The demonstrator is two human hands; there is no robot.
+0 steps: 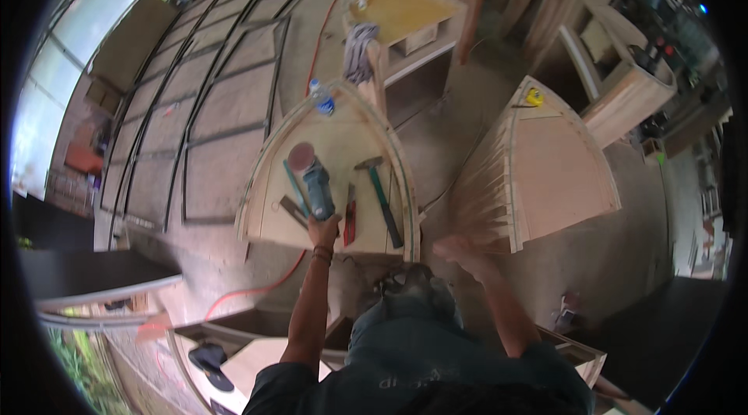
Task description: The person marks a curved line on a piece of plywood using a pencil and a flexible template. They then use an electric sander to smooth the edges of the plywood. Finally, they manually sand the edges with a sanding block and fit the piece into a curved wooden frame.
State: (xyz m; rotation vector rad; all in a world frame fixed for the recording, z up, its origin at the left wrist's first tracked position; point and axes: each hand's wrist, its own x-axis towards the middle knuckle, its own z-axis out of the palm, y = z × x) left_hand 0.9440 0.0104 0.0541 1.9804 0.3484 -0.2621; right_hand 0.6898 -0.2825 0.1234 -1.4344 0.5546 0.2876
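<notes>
My left hand is closed round the rear body of a blue-grey angle grinder with a reddish sanding disc. The grinder lies over a curved, pointed wooden cabinet piece in front of me. Beside it are a thin teal strip, a flat dark strip, a red knife-like tool and a hammer with a green and black handle. My right hand is smeared by motion, between this piece and a second pointed wooden piece; its fingers cannot be made out.
A water bottle stands near the far tip; a yellow tape measure rests on the second piece. Dark metal frames lie at the left. An orange-red hose crosses the floor. More curved cabinets stand beyond; a dark cap lies lower left.
</notes>
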